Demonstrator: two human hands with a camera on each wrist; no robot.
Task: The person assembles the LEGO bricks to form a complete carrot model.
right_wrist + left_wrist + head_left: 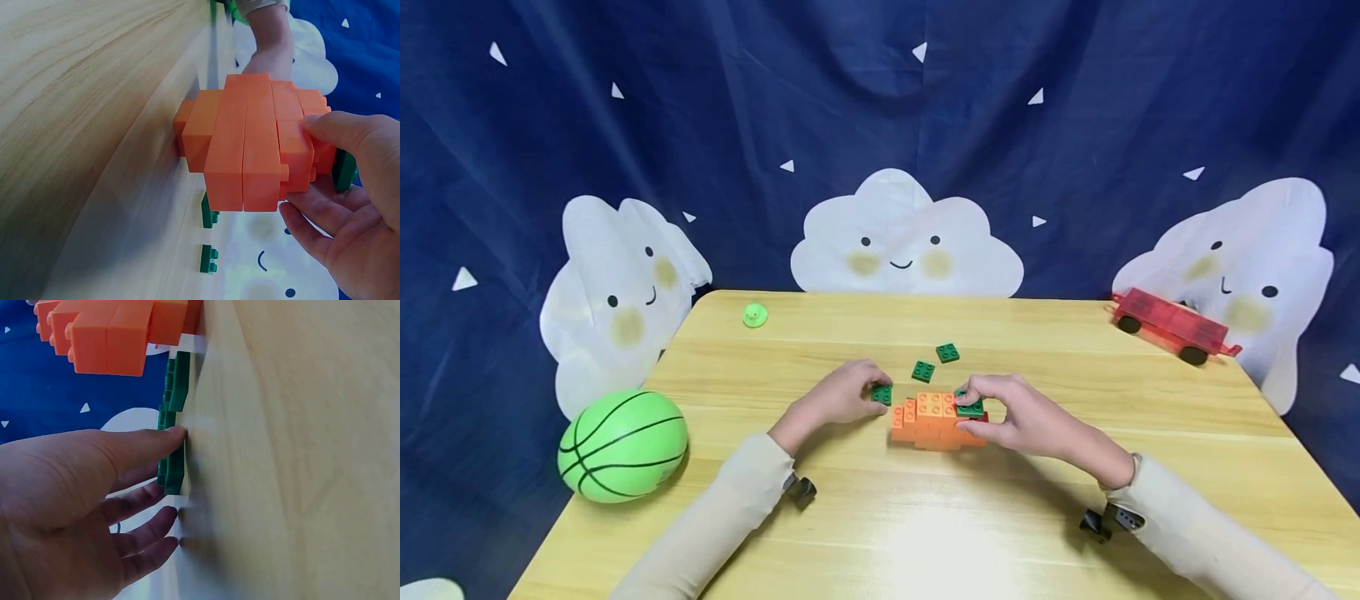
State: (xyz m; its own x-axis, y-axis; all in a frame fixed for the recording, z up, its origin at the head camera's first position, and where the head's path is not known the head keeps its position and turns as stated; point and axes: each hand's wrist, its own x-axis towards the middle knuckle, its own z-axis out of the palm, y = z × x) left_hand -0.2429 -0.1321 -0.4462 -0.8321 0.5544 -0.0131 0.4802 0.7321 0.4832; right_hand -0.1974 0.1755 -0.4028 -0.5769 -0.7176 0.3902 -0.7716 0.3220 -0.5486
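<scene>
In the middle of the table, an orange build of stacked toy bricks (934, 423) has studs on top. At its right end sits a green brick (970, 407). My right hand (1011, 412) grips that end, the thumb on the orange side and the other fingers across on the far side, as the right wrist view shows. Just left of the build, my left hand (844, 396) pinches another green brick (882, 395), low on the table, between thumb and fingers. In the left wrist view the thumb covers part of this brick.
Two loose green bricks (923, 372) lie behind the build. A green ball (623, 446) stands at the left edge, and a small lime-green toy (755, 315) at the back left. A red wheeled toy wagon (1176, 323) is at the back right of the wooden table (820, 533).
</scene>
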